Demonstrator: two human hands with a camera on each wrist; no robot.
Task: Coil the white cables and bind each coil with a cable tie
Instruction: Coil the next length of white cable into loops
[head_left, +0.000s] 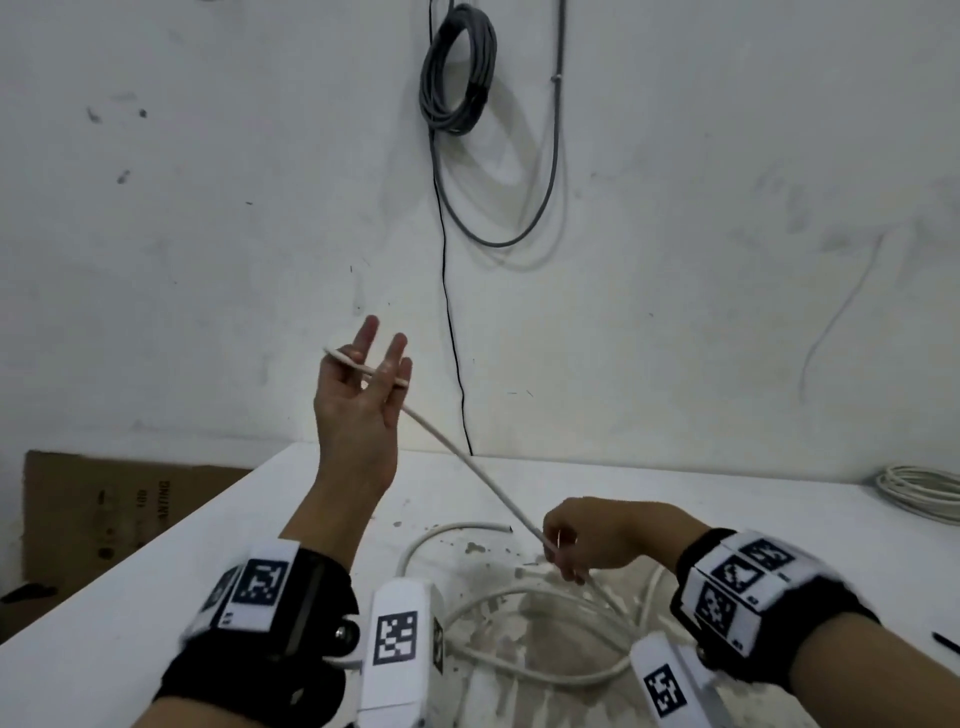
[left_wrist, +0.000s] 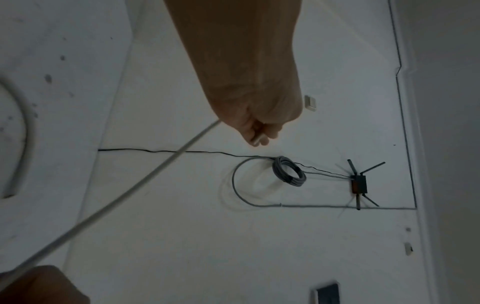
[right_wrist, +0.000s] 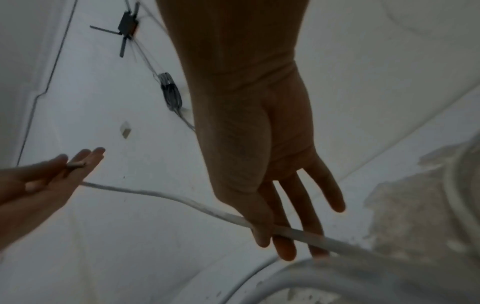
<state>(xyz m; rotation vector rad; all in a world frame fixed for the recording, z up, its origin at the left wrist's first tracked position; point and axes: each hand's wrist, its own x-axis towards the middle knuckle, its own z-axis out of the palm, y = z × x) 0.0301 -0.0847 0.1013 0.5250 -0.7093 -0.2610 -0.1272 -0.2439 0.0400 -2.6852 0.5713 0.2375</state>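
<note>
A white cable (head_left: 467, 462) runs taut from my raised left hand (head_left: 371, 366) down to my right hand (head_left: 563, 545). My left hand is held up before the wall and grips the cable's end (left_wrist: 255, 138) against its fingers, with two fingers pointing upward. Lower down, just above the table (head_left: 727, 509), my right hand pinches the cable (right_wrist: 285, 231) between thumb and forefinger, its other fingers straight. The remaining length of cable lies in loose loops (head_left: 524, 597) on the table under my right hand. A second cut end (head_left: 506, 528) rests there too.
A finished-looking coil of white cable (head_left: 919, 491) lies at the table's back right. A grey cable coil (head_left: 457, 67) hangs on the wall above. A cardboard box (head_left: 104, 509) stands left of the table edge. A thin black item (head_left: 945, 642) lies at the right.
</note>
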